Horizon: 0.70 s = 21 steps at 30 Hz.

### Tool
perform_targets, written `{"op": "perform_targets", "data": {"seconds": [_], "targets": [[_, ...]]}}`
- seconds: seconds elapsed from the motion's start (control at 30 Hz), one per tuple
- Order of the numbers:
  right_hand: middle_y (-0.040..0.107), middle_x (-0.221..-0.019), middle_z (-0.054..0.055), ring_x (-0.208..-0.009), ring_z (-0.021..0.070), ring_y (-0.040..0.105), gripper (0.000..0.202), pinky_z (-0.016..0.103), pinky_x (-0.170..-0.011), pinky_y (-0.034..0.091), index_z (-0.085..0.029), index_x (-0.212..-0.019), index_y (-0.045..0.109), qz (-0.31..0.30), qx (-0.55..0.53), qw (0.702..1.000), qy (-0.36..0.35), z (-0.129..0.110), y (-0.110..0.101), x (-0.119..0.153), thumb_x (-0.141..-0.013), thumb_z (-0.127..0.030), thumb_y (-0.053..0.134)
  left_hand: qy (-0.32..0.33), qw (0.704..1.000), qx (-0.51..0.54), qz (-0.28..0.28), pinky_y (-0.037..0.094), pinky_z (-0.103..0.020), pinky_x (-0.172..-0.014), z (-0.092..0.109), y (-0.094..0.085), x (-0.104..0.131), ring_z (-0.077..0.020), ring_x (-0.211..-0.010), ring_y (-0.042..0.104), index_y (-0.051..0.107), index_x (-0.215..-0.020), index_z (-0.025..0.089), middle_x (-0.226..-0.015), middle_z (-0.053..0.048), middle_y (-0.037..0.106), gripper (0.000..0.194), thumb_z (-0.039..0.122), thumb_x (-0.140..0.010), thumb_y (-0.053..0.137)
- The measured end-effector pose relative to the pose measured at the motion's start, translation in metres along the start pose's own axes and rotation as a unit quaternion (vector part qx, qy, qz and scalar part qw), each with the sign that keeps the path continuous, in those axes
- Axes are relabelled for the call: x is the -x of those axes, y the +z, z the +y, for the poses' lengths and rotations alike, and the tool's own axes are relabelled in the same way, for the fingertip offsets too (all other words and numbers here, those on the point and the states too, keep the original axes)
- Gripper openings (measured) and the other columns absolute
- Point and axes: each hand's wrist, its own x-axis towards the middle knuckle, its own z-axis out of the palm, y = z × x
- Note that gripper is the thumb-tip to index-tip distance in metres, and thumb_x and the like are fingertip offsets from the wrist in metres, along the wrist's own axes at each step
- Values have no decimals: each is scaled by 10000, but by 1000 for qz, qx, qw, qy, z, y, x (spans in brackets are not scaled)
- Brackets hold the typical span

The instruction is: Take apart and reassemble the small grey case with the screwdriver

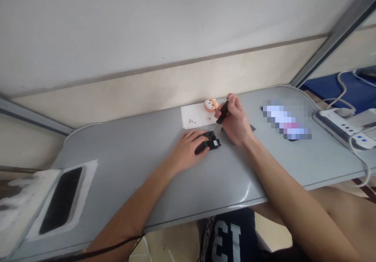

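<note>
On the grey tabletop, my left hand (186, 148) is closed around a small black device (214, 144) with a white label, steadying it against the surface. Its fingers hide part of the device, which looks opened up. My right hand (237, 123) grips a screwdriver (223, 112) with a black and yellow handle. The shaft slants down to the left, and its tip meets the device; the exact contact point is too small to see. Just behind, several tiny dark screws (191, 121) lie on a white paper sheet (188, 112). A dark flat piece (253, 128) shows partly beneath my right wrist.
An orange and white animal-faced round case (210, 105) sits on the paper's back edge. To the right are a blurred-out phone (284, 121) and a power strip (343, 127) with cables. A dark-screened phone (61, 199) lies at the left. A wall borders the back of the table.
</note>
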Motion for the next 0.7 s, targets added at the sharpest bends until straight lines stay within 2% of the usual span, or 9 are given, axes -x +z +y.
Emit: {"op": "perform_targets", "data": {"seconds": [0.23, 0.33, 0.43, 0.53, 0.63, 0.7], "targets": [[551, -817, 26, -813, 200, 572, 274, 323, -724, 527, -265, -855, 540, -69, 18, 997, 10, -11, -2, 3, -933, -485, 684, -1, 1000, 13, 2, 461, -458, -1129, -2, 3, 1, -252, -1301, 583, 670, -1190, 228, -1405, -66, 655, 198, 293, -1010, 616], [562, -842, 39, -798, 200, 557, 249, 332, -711, 525, -252, -803, 529, -77, 31, 997, -7, -15, -4, 3, -924, -402, 687, -4, 1000, 11, 0, 458, -454, -1134, -3, 5, 2, -251, -1310, 580, 671, -1206, 231, -1413, -66, 650, 210, 302, -1018, 610], [493, -770, 20, -724, 186, 518, 264, 329, -666, 508, -248, -776, 516, -104, 13, 994, 26, -18, -2, 0, -876, -365, 730, -1, 1000, 9, 1, 443, -449, -1158, -4, 5, 2, -246, -1337, 565, 682, -1220, 246, -1425, -57, 645, 223, 322, -1022, 613], [419, -706, -3, -637, 163, 457, 326, 311, -581, 461, -246, -763, 507, -144, -12, 986, 87, -18, 5, -9, -880, -446, 737, -3, 1000, 9, -1, 436, -444, -1169, -2, 4, 2, -245, -1352, 556, 692, -1215, 248, -1434, -55, 640, 223, 328, -1023, 610], [332, -643, -33, -544, 142, 367, 384, 288, -491, 381, -256, -776, 508, -141, -20, 984, 109, -16, 11, -18, -930, -564, 677, -13, 1000, 10, -20, 441, -455, -1158, 0, 0, 1, -248, -1331, 567, 705, -1189, 248, -1432, -55, 642, 206, 325, -1028, 600], [302, -630, -44, -521, 132, 338, 394, 278, -473, 352, -255, -777, 505, -134, -18, 984, 118, -15, 11, -21, -939, -572, 675, -11, 999, 16, -29, 438, -456, -1158, 1, -3, 1, -251, -1328, 566, 708, -1183, 249, -1420, -58, 648, 214, 362, -1016, 635]]}}
